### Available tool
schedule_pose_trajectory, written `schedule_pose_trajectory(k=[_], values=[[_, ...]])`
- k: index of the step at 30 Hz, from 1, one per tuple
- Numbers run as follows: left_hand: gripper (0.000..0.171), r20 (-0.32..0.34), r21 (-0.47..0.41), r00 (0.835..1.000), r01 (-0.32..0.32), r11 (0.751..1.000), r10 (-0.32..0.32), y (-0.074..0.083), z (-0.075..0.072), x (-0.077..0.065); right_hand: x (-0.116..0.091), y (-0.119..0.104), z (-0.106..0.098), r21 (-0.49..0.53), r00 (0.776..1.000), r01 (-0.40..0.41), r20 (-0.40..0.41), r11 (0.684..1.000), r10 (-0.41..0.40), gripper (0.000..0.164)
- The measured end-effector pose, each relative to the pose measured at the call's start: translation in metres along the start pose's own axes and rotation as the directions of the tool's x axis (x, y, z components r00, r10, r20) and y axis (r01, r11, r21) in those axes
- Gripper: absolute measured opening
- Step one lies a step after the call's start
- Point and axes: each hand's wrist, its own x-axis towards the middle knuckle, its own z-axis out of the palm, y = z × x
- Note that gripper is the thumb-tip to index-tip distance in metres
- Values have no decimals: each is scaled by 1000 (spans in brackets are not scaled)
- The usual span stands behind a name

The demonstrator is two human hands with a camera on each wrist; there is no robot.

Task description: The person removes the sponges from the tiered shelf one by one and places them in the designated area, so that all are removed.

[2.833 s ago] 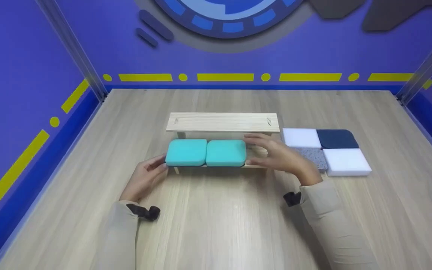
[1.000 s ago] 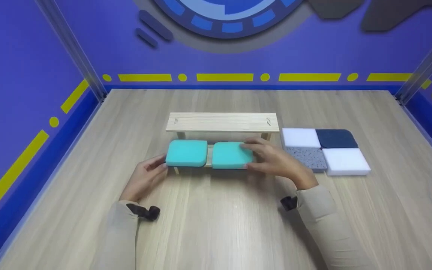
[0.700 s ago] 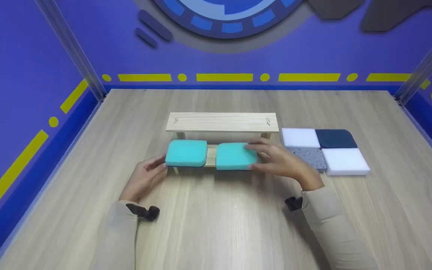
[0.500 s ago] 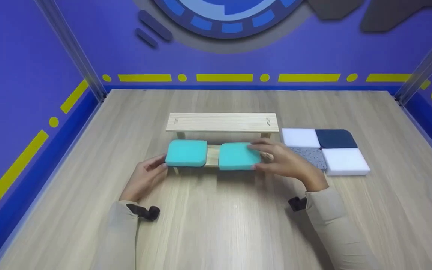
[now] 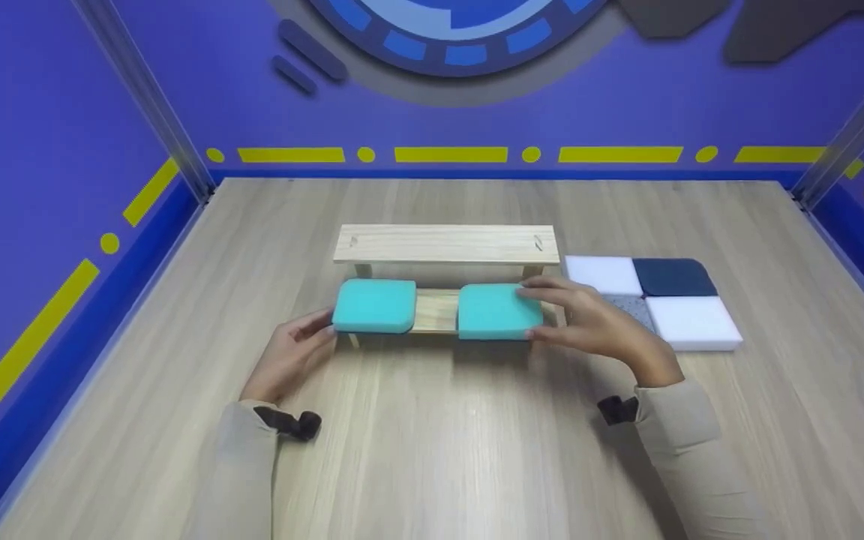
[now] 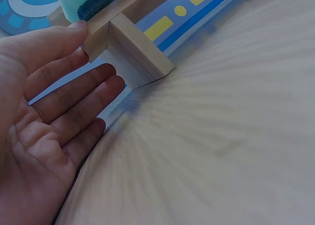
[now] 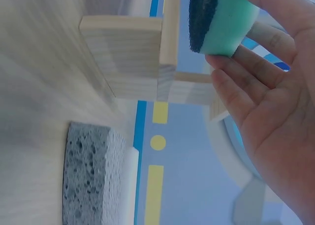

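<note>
A low wooden stand [image 5: 436, 311] has a raised rear board [image 5: 447, 244]. On its front board's left end lies a turquoise sponge [image 5: 375, 306] with a dark scouring layer. My left hand [image 5: 286, 356] is at that end, fingers fairly straight, thumb tip right at the board's corner by the sponge in the left wrist view. My right hand [image 5: 597, 326] pinches a second turquoise sponge [image 5: 498, 311] by its right end, thumb in front and fingers behind. This sponge [image 7: 229, 20] is close over the front board in the right wrist view, dark layer facing the board. A gap separates the sponges.
Right of the stand, a block of sponges lies on the table: a white one [image 5: 603, 276] and a dark one [image 5: 676, 277] behind, a grey porous one [image 7: 91, 171] and another white one [image 5: 694, 322] in front. Blue walls [image 5: 34, 150] enclose the table.
My right hand has drawn its sponge to the right, away from the left sponge, so a gap has opened and widened between them. The left hand has stayed in place.
</note>
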Motion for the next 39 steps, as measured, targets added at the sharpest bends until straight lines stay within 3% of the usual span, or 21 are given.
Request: schedule_pose_trajectory(k=[10,24,39], values=[[50,2,12,1000,10,1000,-10,0,-1,2,-11,9,-9,-26,999,30,-43,999,-31,57],[49,-5,45,1000,10,999,-10,1,-1,2,-29,18,-18,9,996,-81,-41,997,82,57],[53,4,34,1000,12,999,-12,0,-1,1,-46,25,-26,-57,995,-76,-74,995,72,54]])
